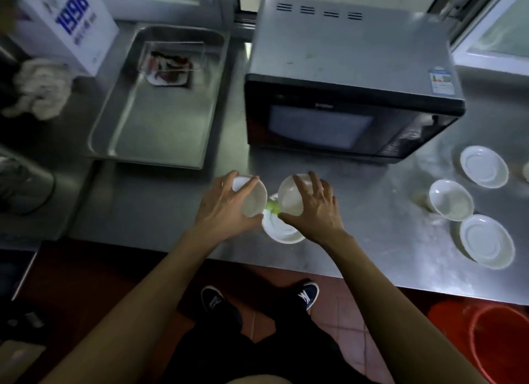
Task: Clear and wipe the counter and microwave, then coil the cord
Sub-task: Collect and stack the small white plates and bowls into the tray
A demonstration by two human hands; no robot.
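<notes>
**Counter, near edge: two bowls held over a plate**

Counter [160,212]: steel, its near edge running from lower left to the right, just behind the forearms. Bare steel lies left of the hands, between the tray and the near edge.

Microwave [352,97]: far centre, door closed, standing just beyond the hands; a narrow strip of counter lies between its front and the fingertips.

Left hand [226,209]: fingers spread and curled over the rim of a white bowl [254,200], thumb on its near side, gripping it from above.

Right hand [317,209]: fingers curled over a second bowl [289,197], thumb at its near rim, gripping it. The two bowls tilt toward each other, nearly touching.

Plate [283,232]: white, beneath and between both hands, near the counter edge; a green scrap [273,206] shows above it between the bowls.

Right of the hands, well apart: a saucer [483,166], a third bowl [450,199], and a near saucer [486,240], close to the edge.

Far left: steel tray [160,131] beside the microwave, a cloth [40,88], a white box [68,26].

Floor, right: a red bucket [501,343].
</notes>
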